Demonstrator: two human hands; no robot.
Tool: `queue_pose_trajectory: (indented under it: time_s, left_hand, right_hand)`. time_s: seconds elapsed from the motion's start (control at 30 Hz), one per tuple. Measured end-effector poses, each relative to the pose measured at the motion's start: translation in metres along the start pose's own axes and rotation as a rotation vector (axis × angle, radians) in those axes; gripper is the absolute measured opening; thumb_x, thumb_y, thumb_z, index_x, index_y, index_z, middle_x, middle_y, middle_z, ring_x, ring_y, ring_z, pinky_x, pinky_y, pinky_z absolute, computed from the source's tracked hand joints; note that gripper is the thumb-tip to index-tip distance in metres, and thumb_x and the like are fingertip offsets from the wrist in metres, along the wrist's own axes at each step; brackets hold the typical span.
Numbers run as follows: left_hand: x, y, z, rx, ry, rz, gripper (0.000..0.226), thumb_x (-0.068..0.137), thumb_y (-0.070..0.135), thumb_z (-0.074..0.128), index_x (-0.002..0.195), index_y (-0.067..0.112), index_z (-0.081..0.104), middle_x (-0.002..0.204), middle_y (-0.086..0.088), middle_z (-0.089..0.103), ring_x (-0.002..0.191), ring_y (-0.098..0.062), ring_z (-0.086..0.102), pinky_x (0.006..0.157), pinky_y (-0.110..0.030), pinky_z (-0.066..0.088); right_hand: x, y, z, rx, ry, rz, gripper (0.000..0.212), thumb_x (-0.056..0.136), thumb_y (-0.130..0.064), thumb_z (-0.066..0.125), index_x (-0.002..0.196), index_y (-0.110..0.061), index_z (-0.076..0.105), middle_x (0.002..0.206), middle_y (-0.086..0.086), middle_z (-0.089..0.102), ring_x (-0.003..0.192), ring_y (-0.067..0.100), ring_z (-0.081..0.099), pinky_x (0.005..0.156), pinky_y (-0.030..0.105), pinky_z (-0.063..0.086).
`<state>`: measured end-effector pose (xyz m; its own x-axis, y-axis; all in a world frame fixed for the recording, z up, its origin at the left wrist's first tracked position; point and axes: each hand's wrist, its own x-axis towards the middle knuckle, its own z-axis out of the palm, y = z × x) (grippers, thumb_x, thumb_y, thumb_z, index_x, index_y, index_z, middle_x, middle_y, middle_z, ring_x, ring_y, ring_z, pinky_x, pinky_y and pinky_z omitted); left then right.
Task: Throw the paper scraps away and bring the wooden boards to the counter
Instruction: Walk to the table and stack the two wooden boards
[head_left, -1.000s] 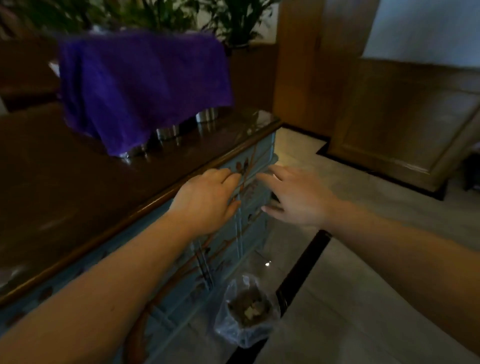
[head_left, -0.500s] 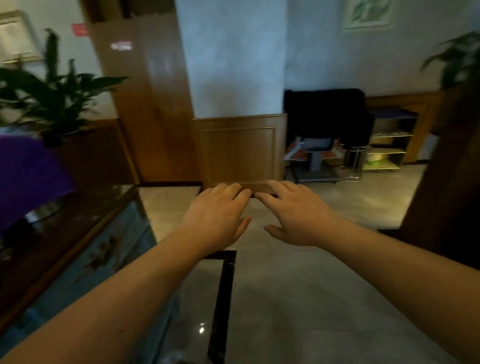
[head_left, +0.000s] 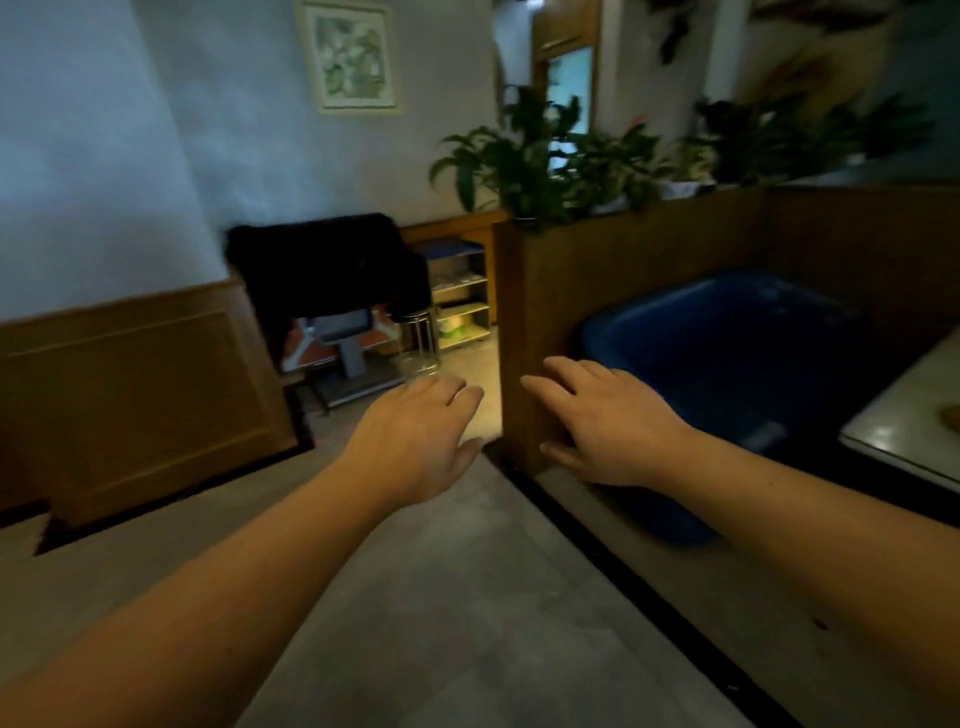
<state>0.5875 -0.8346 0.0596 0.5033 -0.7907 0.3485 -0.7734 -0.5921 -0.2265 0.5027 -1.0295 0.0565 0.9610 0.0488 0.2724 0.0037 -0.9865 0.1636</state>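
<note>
— Hands?
— Left hand (head_left: 423, 436) and right hand (head_left: 605, 423) both palm-down, fingers spread, empty, held over the floor (head_left: 467, 597).
— Boards, scraps?
— Neither is visible. Blue tub (head_left: 727, 353) beside the wooden partition (head_left: 623, 270).

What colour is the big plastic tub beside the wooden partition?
The plastic tub is dark blue, seen in the head view, the only one.
</note>
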Motion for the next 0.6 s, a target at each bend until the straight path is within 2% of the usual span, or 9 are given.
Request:
queue_pose_trajectory:
  time_s: [0.1,0.27,0.6]
  left_hand:
    - [0.065,0.056,0.014,-0.054,0.052,0.079,0.057,0.09,0.047,0.045,0.139,0.021,0.033,0.142,-0.003,0.046,0.127,-0.021,0.044,0.101,-0.041,0.043]
    - [0.145,0.138,0.029,-0.156,0.082,0.261,0.055,0.089,0.047,0.049,0.137,0.022,0.038,0.137,0.001,0.05,0.122,-0.017,0.048,0.096,-0.035,0.045]
    - [0.274,0.253,0.07,-0.282,0.119,0.571,0.056,0.09,0.045,0.05,0.138,0.017,0.039,0.14,-0.002,0.048,0.124,-0.019,0.047,0.095,-0.039,0.048]
  right_hand:
    - [-0.03,0.074,0.004,-0.042,-0.022,0.118,0.076,0.089,-0.055,0.05,0.15,-0.029,0.014,0.159,0.008,0.019,0.141,0.029,0.027,0.112,0.046,0.031]
    - [-0.084,0.167,0.014,-0.123,-0.08,0.289,0.077,0.089,-0.058,0.046,0.15,-0.026,0.012,0.159,0.011,0.019,0.14,0.031,0.028,0.109,0.046,0.034]
    - [-0.165,0.285,0.042,-0.104,-0.158,0.629,0.075,0.089,-0.056,0.048,0.149,-0.026,0.017,0.157,0.011,0.023,0.139,0.03,0.031,0.108,0.045,0.037]
